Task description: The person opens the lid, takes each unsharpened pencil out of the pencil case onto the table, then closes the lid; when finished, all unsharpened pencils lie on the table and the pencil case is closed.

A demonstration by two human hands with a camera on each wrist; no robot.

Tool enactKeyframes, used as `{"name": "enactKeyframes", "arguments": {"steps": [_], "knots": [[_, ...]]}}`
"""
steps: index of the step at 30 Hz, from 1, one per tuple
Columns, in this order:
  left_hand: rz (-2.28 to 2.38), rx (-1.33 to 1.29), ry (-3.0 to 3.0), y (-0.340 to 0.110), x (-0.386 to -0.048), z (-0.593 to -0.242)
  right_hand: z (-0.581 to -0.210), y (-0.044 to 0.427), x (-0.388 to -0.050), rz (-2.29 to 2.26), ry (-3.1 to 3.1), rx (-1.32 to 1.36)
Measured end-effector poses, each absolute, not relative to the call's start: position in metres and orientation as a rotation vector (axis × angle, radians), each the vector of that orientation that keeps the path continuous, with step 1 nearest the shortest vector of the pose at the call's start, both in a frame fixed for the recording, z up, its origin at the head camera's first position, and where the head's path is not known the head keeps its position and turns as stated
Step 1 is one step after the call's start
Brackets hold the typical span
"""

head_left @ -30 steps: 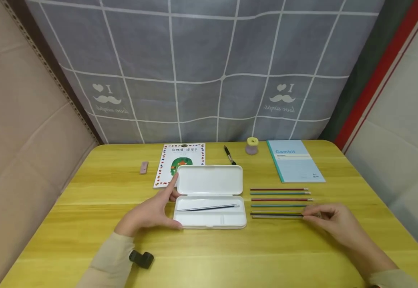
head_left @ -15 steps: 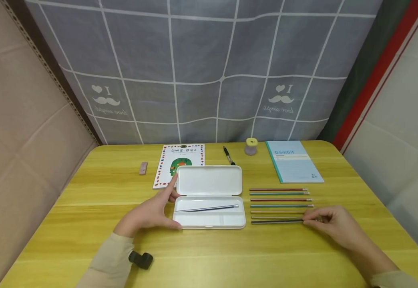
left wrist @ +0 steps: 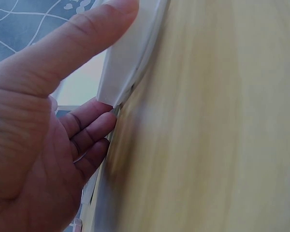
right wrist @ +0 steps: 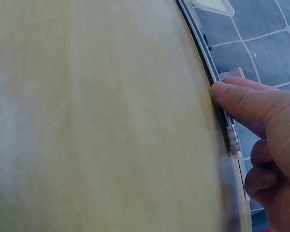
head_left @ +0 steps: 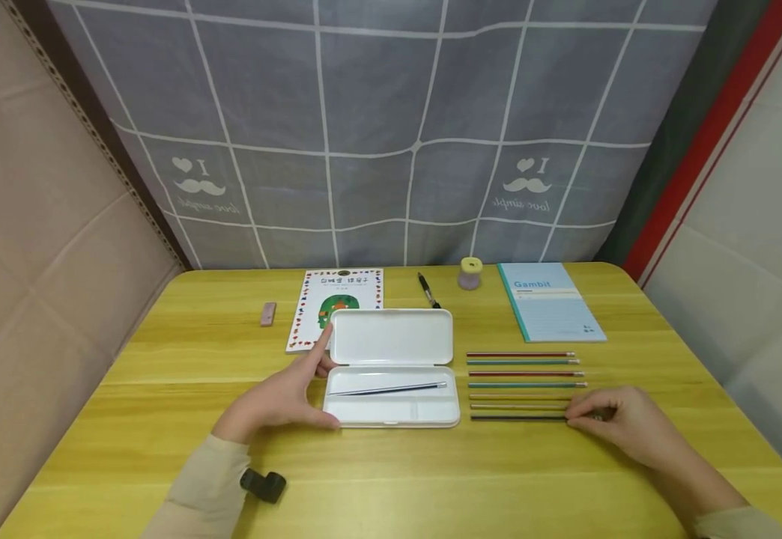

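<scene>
A white pencil case (head_left: 391,412) lies open on the table, its lid (head_left: 392,337) tilted back. Inside lies a dark-and-silver pencil (head_left: 391,389). My left hand (head_left: 283,397) holds the case's left side, thumb at the front corner, index finger along the lid; the left wrist view shows the other fingers (left wrist: 94,128) bent at its edge. To the right, several pencils (head_left: 526,385) lie in a row, red, teal and gold. My right hand (head_left: 627,419) pinches the nearest, a dark pencil (head_left: 515,418), near its eraser end; its metal ferrule (right wrist: 233,135) shows in the right wrist view.
Behind the case are a picture booklet (head_left: 303,314), partly covered by the lid, and a black pen (head_left: 426,287). A pink eraser (head_left: 268,314) lies left. Farther right stand a yellow-topped purple container (head_left: 470,274) and a light-blue notebook (head_left: 549,303). A grey curtain hangs behind.
My right hand has drawn the dark pencil toward me, from among the gold pencils to the front of the row. The left hand and the case have stayed in place.
</scene>
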State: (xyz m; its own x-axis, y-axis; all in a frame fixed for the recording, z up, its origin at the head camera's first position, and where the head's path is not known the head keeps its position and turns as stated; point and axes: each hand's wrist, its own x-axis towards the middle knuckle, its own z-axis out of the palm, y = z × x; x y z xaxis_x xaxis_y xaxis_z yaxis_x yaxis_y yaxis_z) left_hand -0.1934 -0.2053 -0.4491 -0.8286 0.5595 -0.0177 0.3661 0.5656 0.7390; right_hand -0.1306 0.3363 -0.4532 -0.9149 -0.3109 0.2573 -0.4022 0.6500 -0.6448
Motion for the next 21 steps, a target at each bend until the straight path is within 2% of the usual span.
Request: {"name": "enactKeyframes", "arguments": {"steps": [14,21], "knots": [[1.123,0.771,2.541,-0.204,-0.194,-0.447,-0.453,0.333,-0.130,0.947,-2.709,0.612],[1.119,0.775,2.550,-0.206,-0.195,-0.450,-0.441,0.320,-0.129,0.957,-2.672,0.529]]}}
